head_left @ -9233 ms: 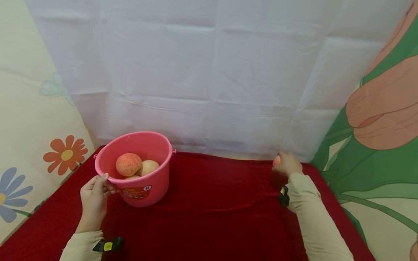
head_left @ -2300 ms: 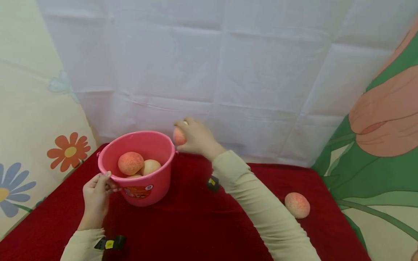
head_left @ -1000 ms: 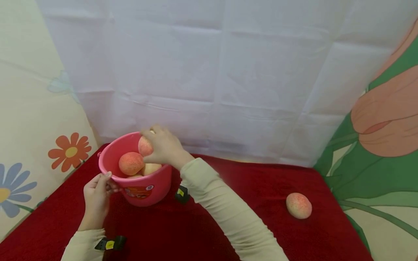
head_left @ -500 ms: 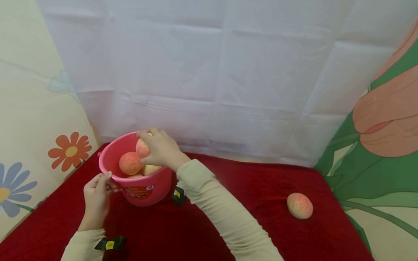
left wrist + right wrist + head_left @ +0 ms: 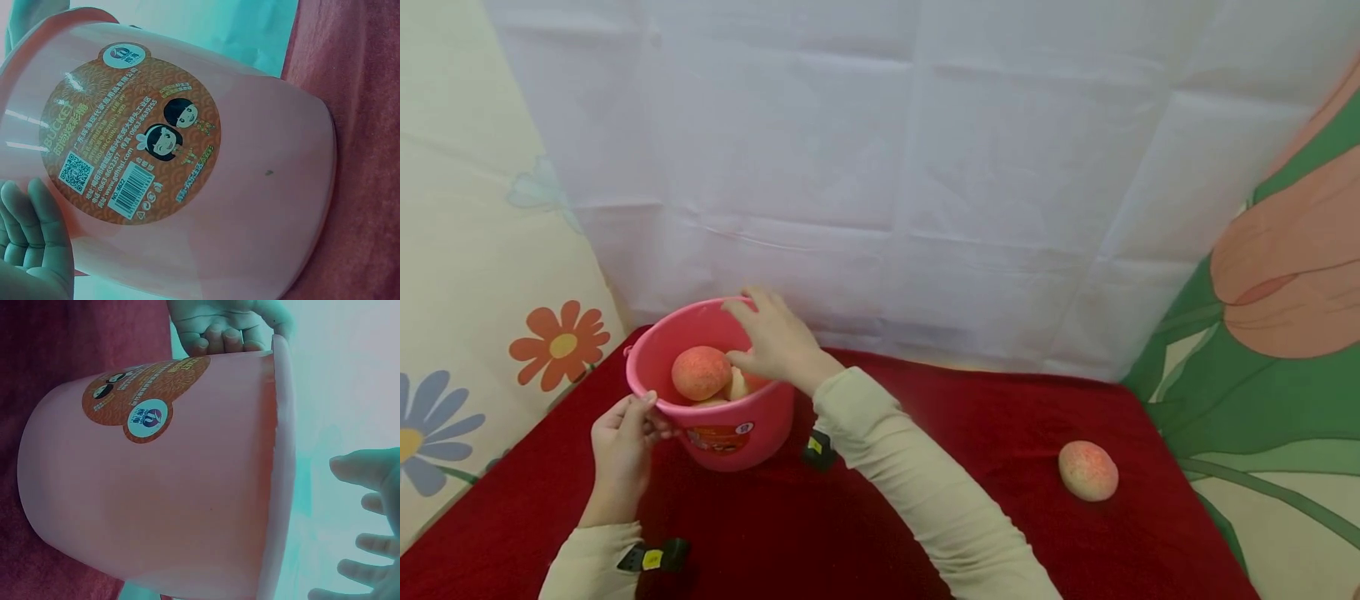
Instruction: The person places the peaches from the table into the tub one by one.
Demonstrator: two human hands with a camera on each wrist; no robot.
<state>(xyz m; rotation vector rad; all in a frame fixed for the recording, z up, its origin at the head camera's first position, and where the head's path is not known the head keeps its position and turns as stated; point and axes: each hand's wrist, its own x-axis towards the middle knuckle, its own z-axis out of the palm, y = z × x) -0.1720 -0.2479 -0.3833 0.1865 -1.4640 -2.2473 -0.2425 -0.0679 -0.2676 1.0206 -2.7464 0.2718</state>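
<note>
The pink bucket [image 5: 767, 429] stands on a red cloth, and my left hand [image 5: 619, 446] pinches its near-left rim between thumb and fingers. Inside lie several peaches: a reddish peach [image 5: 701, 372] on top, and beside it a pale one with another partly hidden under my right hand [image 5: 778, 342]. That hand hovers over the bucket's right rim, fingers spread, holding nothing. In the right wrist view its spread fingers [image 5: 362, 569] are apart from the rim. The left wrist view shows the bucket's round orange label [image 5: 131, 134]. One more peach [image 5: 1088, 471] lies on the cloth at the right.
Red cloth [image 5: 925, 467] covers the table. A white sheet [image 5: 1000, 167] hangs behind it, close to the far edge. Flower-printed walls [image 5: 475, 250] flank both sides.
My right hand brought a peach from the right to the bucket and has let it go inside; its fingers have spread. My left hand has stayed on the rim.
</note>
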